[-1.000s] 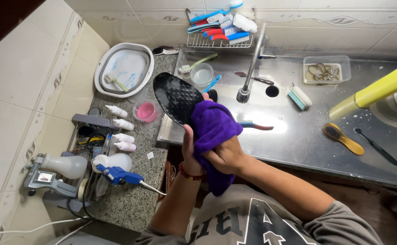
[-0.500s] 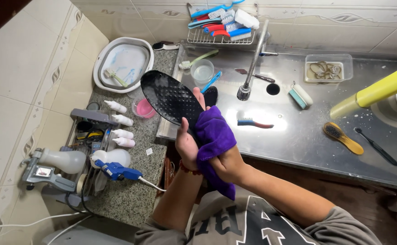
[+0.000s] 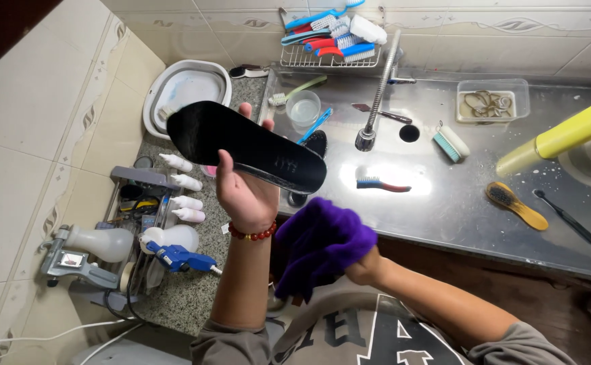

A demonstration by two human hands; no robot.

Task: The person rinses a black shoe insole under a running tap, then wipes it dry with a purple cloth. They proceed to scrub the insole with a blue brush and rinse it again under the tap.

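Stainless steel sink bench [image 3: 457, 203]: long, wet and shiny, running along the tiled wall, with a chrome tap [image 3: 376, 94] standing near its middle. Scattered on it, well apart: a blue-and-red toothbrush-shaped brush [image 3: 383, 184], a wooden-backed brush [image 3: 515, 205], a slim black brush [image 3: 569, 217].

Speckled stone bench [image 3: 194, 297]: left of the steel, crowded. A white oval basin [image 3: 186, 91] at the back; a row of small white squeeze bottles [image 3: 182, 189] with plain white bodies, no labels readable from here; a blue-handled tool [image 3: 179, 257] at the front.

Yellow cylinder [image 3: 565, 135]: slanting in from the right edge; what it belongs to cannot be told.

Black shoe insole [image 3: 244, 145]: flat, foot-shaped, held up in the air over the join of the two benches, tilted, toe end toward the basin. A small pale stamp sits at the heel end, too small to make out. Judged light, thin and bendy, likely damp and a little slippery; best taken at the edge about mid-length, thumb on one face and fingers behind.

Purple fluffy cloth [image 3: 319, 247]: soft, bunched, hanging below the insole and apart from it.

Left hand [image 3: 244, 192]: closed on the insole's lower edge, red bead bracelet at the wrist.

Right hand [image 3: 363, 267]: fisted around the cloth.

Clear plastic tub [image 3: 495, 101]: square, at the back right, holding coiled laces in cloudy water.
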